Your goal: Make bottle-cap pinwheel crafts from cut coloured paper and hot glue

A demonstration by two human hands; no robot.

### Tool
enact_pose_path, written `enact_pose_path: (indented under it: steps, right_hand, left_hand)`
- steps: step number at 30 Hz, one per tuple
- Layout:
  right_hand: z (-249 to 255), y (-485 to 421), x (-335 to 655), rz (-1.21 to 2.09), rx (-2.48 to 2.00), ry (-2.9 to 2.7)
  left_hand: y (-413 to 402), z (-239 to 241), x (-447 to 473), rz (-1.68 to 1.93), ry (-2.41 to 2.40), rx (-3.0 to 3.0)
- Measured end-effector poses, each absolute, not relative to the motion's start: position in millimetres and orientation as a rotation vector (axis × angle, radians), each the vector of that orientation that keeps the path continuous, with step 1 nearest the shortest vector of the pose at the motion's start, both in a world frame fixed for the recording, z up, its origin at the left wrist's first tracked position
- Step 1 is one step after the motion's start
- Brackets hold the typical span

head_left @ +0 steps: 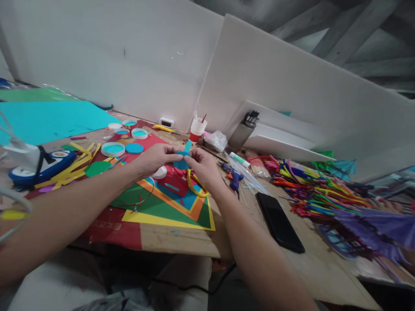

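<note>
My left hand (154,158) and my right hand (203,166) meet above the worktable (181,242), both pinching a small teal foam piece (183,157) between their fingertips. A narrow tab of the piece sticks up between the hands. Under them lie a red foam box shape (173,181), a yellow curved strip (194,189) and a stack of coloured sheets, yellow, green, orange and blue (168,211). A white round lid (160,172) sits just below my left hand.
Round white-rimmed teal lids (113,149) and yellow strips (76,164) lie to the left by a blue tape dispenser (39,169). A blue glue gun (235,178), black phone (280,222), pile of pipe cleaners (311,190), metal bottle (243,131) and red-and-white cup (197,129) stand right.
</note>
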State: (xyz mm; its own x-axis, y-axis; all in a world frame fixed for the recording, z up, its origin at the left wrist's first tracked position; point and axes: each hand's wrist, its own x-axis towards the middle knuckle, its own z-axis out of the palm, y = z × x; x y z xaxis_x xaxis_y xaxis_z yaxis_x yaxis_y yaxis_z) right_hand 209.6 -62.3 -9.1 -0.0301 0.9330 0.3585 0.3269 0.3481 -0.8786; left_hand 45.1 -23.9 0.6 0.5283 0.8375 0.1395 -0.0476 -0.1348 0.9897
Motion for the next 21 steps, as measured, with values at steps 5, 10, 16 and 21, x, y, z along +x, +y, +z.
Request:
enact_pose_path:
  steps: [5,10,16,21]
  right_hand:
    - [-10.4,-61.6,207.9,0.717,-1.154,-1.557]
    - [-14.0,-59.0,204.3,0.794,-1.142,-1.454]
    - [-14.9,-57.9,201.7,0.901,-1.132,-1.354]
    - [-12.9,-53.0,211.8,0.733,-1.212,-1.273]
  left_hand:
    - [-24.7,-2.5,47.6,0.884,0.632,1.323]
    - [-16.4,-15.3,47.9,0.902,0.604,1.232]
    - [-12.7,-15.4,44.6,0.919,0.595,1.109]
    - [-15.3,-10.1,43.4,0.965,0.602,1.042]
